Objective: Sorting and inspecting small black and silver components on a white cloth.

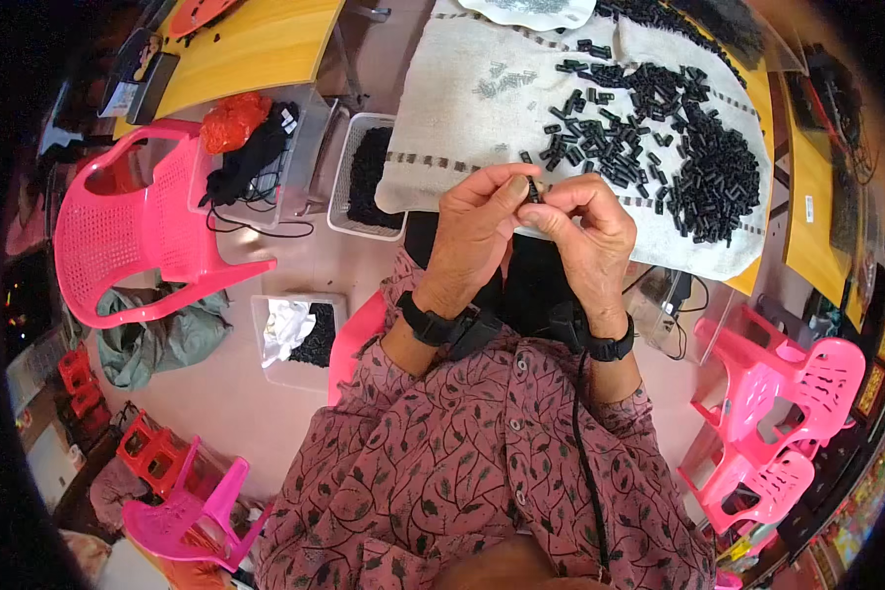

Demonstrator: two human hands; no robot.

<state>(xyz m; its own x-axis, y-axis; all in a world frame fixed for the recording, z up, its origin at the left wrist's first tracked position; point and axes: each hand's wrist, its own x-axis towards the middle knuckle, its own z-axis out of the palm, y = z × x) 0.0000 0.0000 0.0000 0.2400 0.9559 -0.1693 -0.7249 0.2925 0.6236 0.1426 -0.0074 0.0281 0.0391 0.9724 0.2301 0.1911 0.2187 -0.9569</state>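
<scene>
Head view: small black plastic piece [534, 189] pinched between fingertips of both hands, held up just over the near edge of the worktop. Left hand [477, 228] thumb and forefinger closed on it from the left, right hand [582, 224] fingers curled and pinching it from the right; hands touching at the tips. Behind them a pale cloth [462, 98] covers the worktop, with a scattered pile of black pieces [678, 157] on its right part and a few small grey pieces [506, 81] near the middle. White wire basket [349, 157] with black bits left of the cloth. Pink chair [138, 226] further left, pink stools [787, 413] at right.
</scene>
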